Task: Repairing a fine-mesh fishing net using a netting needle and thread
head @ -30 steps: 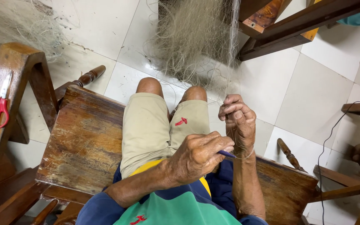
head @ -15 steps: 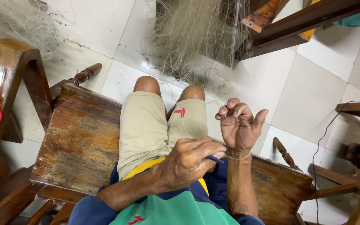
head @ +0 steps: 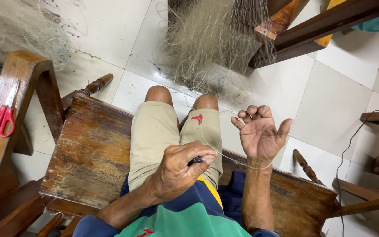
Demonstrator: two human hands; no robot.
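White tiles; left hand (head: 178, 169) grips dark tool (head: 195, 160); right hand (head: 259, 134) open.

Right hand (head: 262, 134) now opened, palm up, fingers spread, formerly closed near left hand (head: 181, 169).

A single head-worn camera looks steeply down and forward from just above the person's chest, close to the left grip (head: 178, 169) at lower centre; the right grip (head: 262, 134) sits beside it, with tiled floor (head: 343, 101) beyond, farther off.
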